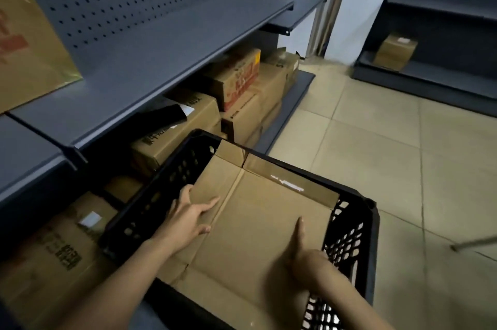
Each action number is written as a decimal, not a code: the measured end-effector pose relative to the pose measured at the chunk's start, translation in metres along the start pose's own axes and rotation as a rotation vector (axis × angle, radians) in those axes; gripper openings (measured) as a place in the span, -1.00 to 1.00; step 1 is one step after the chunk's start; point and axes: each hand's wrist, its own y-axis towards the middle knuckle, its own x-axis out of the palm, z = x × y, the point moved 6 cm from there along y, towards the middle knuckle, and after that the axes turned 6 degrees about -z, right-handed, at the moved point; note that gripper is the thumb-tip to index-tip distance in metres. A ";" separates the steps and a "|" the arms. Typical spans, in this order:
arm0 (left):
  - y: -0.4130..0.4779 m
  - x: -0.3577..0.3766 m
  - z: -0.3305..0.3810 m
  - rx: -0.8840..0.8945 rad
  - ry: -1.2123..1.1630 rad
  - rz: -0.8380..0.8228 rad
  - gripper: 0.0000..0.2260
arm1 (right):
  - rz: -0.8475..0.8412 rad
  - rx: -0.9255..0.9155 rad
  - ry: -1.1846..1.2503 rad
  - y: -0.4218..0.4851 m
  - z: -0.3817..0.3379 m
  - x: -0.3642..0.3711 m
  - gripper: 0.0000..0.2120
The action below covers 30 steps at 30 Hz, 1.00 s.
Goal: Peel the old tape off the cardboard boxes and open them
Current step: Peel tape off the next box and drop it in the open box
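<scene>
A flattened brown cardboard box (258,227) lies inside a black plastic crate (352,238). A torn white strip of tape residue (287,185) shows on its far flap. My left hand (192,215) rests on the left panel with its fingers stretched along the fold and its thumb on the panel's edge. My right hand (305,257) is at the right side of the cardboard, thumb pointing up; its fingers curl out of sight, so its hold is unclear.
Dark metal shelving (166,42) runs along the left, with several closed cardboard boxes (242,79) on its bottom shelf and one large box (29,42) on top. Another box (395,51) sits on a far shelf. Tiled floor (403,155) lies to the right.
</scene>
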 end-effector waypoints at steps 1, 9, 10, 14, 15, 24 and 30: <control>0.005 0.006 -0.004 -0.007 0.019 -0.035 -0.38 | -0.008 0.005 0.027 0.004 0.002 0.007 -0.19; 0.049 0.045 -0.023 -0.090 0.111 -0.251 -0.26 | -0.130 -0.011 0.104 0.058 0.009 0.048 -0.13; 0.055 0.053 -0.026 -0.095 0.122 -0.283 -0.27 | -0.133 0.006 0.111 0.065 0.011 0.053 -0.13; 0.070 0.082 -0.034 -0.093 0.172 -0.348 -0.29 | -0.093 0.084 0.199 0.090 0.021 0.075 -0.32; 0.072 0.087 -0.035 -0.092 0.177 -0.346 -0.30 | -0.062 0.095 0.228 0.097 0.023 0.079 -0.41; 0.092 0.114 -0.046 -0.144 0.323 -0.560 -0.09 | -0.030 0.073 -0.012 0.100 -0.003 0.080 -0.31; 0.096 0.105 -0.037 -0.172 0.495 -0.551 -0.10 | 0.062 0.055 -0.280 0.106 -0.024 0.066 -0.42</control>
